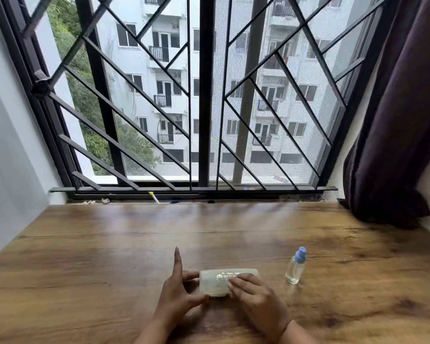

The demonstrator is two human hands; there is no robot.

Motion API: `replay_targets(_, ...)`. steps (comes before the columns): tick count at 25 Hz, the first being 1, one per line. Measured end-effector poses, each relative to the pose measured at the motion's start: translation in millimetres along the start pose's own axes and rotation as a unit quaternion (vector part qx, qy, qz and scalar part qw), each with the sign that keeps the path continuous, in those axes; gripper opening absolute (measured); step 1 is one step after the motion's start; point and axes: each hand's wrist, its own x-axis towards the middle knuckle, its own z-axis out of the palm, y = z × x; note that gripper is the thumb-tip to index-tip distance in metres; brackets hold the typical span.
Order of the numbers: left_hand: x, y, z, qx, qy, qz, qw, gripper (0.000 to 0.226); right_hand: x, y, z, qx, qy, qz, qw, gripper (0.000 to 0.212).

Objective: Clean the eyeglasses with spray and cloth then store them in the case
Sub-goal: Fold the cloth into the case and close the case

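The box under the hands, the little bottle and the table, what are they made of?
The case looks like cloudy, see-through plastic, matte, with white print on its lid. The bottle seems clear plastic or glass, I can't tell which; its cap looks like blue plastic. The table looks like wood or a wood-print top, glossy: it mirrors the window.

Home room: wooden desk (134, 244) beside barred window (206, 95), dark curtain (395, 120).
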Motion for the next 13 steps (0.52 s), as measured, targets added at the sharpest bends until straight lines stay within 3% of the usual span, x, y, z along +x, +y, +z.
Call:
replay_targets(2, -0.9, 0.3, 0.5, 0.000, 0.006, 0.004, 1.000, 0.136, 11.4, -7.6, -4.6, 0.090, 0.081, 0.177, 0.977, 0.020)
replay_targets(4, -1.1, 0.4, 0.6, 0.000, 0.016, 0.000, 1.000, 0.135, 25.0, -10.3, -13.1, 0.187, 0.152, 0.432, 0.869, 0.026)
replay_targets(6, -0.8, 0.5, 0.8, -0.002, 0.019, -0.007, 1.000, 0.133, 25.1, 2.8, -13.2, 0.265, 0.118, 0.600, 0.746, 0.027)
replay_targets(10, -0.2, 4.3, 2.0, 0.037, 0.017, -0.012, 0.999, 0.118, 23.8, 11.7, -13.7, 0.412, 0.088, 0.685, 0.594, 0.013)
replay_targets(13, 6.0, 0.8, 0.8, 0.043, 0.024, -0.027, 0.998, 0.086, 28.9, 5.5, -20.2, 0.462, 0.086, 0.692, 0.548, 0.003)
